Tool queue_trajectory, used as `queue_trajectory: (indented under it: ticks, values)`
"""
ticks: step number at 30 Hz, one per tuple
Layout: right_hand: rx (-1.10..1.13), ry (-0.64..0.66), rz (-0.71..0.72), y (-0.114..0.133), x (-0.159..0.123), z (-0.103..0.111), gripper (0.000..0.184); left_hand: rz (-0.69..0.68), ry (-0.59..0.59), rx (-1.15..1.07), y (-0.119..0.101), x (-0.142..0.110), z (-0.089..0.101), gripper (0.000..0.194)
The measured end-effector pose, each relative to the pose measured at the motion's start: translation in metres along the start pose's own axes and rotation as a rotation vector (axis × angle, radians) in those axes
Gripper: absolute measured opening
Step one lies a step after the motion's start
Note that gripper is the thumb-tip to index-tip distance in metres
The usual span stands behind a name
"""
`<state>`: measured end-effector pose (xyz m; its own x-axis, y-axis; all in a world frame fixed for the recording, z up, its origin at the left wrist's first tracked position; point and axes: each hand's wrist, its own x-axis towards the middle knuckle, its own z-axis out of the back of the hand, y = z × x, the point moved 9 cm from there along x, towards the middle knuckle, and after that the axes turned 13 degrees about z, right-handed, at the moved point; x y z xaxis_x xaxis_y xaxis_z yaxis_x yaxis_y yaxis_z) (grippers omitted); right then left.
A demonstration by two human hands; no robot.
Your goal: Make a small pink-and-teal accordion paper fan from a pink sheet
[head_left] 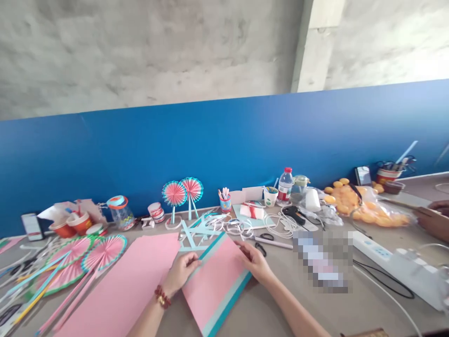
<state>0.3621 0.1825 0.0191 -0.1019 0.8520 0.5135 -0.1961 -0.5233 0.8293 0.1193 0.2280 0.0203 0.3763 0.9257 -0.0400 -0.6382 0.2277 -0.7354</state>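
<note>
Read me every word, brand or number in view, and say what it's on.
No text is legible.
Bottle label: too blurred.
White cup, green mark: too small.
Right red cup, print: too blurred.
Left phone, screen: too small.
Held sheet: no print seen.

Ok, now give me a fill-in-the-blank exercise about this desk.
1. The left hand and right hand hold a sheet whose main colour is ____.
2. A beaded bracelet circles the ____ wrist.
3. The labelled bottle has a cap coloured ____.
4. Behind the table, the partition is coloured ____.
Missing words: pink; left; red; blue.
</note>
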Motion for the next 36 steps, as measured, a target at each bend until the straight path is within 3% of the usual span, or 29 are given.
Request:
queue_trajectory:
  ticks: [4, 10, 19, 26, 36]
  values:
    - [0.140, -0.003, -0.171, -0.006, -0.001, 0.009, 0.045, 0.045, -0.072, -0.108, 0.010, -0.006, 0.007, 0.041]
    - [0.151, -0.096, -0.276, -0.013, -0.006, 0.014, 0.046, 0.053, -0.125, -0.241, -0.002, -0.017, 0.005, 0.038]
    - [0.069, -0.166, -0.304, -0.023, -0.007, 0.019, 0.049, 0.081, -0.094, -0.242, 0.001, -0.015, -0.004, 0.040]
    - [0.076, -0.202, -0.332, -0.034, -0.009, 0.024, 0.047, 0.140, -0.004, -0.289, 0.006, -0.012, -0.011, 0.040]
    - [0.073, -0.253, -0.342, -0.034, -0.008, 0.030, 0.044, 0.162, 0.050, -0.311, 0.004, -0.011, -0.013, 0.044]
